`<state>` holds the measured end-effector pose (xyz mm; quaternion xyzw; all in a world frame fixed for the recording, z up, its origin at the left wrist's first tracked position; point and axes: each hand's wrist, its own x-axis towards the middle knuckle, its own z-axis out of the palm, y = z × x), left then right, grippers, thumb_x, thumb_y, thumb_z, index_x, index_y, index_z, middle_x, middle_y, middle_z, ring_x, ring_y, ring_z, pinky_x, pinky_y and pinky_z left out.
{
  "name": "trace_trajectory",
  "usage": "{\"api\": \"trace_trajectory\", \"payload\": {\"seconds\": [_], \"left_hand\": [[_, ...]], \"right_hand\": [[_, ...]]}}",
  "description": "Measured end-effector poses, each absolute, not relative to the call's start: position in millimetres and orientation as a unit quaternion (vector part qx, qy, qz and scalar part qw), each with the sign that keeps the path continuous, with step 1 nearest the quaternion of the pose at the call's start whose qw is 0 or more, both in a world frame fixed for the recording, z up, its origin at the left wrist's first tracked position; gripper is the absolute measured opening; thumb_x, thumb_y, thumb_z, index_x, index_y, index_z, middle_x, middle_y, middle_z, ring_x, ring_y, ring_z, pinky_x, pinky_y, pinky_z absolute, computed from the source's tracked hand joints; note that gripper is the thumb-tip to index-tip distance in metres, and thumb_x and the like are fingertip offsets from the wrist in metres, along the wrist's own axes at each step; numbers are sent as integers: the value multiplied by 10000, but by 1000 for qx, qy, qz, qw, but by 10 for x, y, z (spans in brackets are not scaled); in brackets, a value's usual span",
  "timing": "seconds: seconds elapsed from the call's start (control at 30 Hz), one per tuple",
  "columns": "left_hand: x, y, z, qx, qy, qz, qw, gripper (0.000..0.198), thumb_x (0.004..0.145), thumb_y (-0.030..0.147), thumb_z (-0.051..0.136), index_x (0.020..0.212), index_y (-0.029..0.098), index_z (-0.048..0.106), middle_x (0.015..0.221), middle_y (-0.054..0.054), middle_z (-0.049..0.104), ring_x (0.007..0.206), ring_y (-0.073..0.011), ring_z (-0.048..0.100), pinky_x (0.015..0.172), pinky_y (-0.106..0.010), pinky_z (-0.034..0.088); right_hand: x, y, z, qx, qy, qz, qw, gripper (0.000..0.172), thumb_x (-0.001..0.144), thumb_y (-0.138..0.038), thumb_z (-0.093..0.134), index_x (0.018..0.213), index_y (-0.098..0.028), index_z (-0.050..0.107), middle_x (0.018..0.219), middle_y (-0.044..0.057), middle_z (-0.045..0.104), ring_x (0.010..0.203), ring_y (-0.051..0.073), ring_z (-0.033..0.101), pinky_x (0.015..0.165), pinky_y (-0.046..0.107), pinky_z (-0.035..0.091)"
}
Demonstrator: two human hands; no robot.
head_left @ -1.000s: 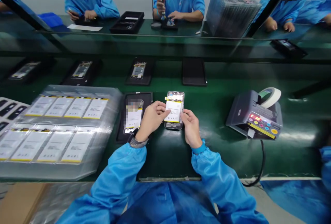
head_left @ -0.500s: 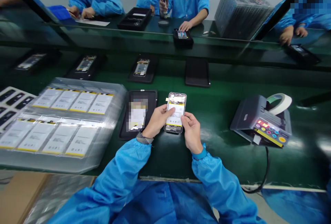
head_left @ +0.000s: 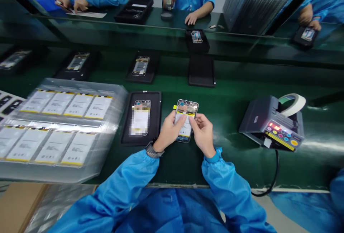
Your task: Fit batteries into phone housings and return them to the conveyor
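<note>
An opened smartphone [head_left: 192, 108] is held upright between my two hands, its circuit board and a white battery [head_left: 184, 129] facing me. My left hand [head_left: 169, 129] grips its left edge, with the thumb pressed on the battery. From the other side my right hand [head_left: 203, 131] holds the right edge, its thumb also on the battery's face. A small yellow tab [head_left: 175, 107] sticks out at the phone's upper left. Just left of my hands, a second opened phone [head_left: 145, 103], partly blurred out, lies in a black tray [head_left: 126, 137].
On the left lies a clear plastic tray [head_left: 103, 154] of several white batteries. A tape dispenser [head_left: 254, 122] with a lit display stands right, its cable over the front edge. Black trays [head_left: 201, 71] line the far side, before a co-worker's hand [head_left: 191, 18] and a plastic tray stack [head_left: 252, 7].
My hands and the phone have shifted slightly right; both thumbs now lie closer together on the battery. Across the table, a co-worker's hand has come off the phone in its black tray.
</note>
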<state>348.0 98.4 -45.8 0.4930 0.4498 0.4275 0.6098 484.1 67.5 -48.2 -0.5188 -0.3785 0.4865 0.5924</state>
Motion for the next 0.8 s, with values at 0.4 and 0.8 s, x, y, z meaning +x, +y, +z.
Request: {"api": "trace_trajectory", "payload": {"seconds": [0.4, 0.8], "left_hand": [[3465, 987, -432, 506, 492, 428, 564, 429, 856, 541, 726, 1034, 153, 677, 897, -57, 716, 778, -189, 661, 662, -262, 520], [3466, 967, -415, 528, 493, 425, 546, 405, 891, 505, 685, 1031, 125, 690, 844, -45, 692, 737, -166, 622, 643, -245, 492]], "right_hand": [[4848, 653, -510, -513, -411, 496, 568, 352, 888, -550, 772, 1002, -239, 654, 860, 18, 719, 706, 179, 633, 675, 306, 515], [4859, 632, -485, -521, -452, 457, 561, 330, 926, -536, 725, 945, -225, 617, 773, 0, 650, 681, 169, 601, 632, 285, 479]]}}
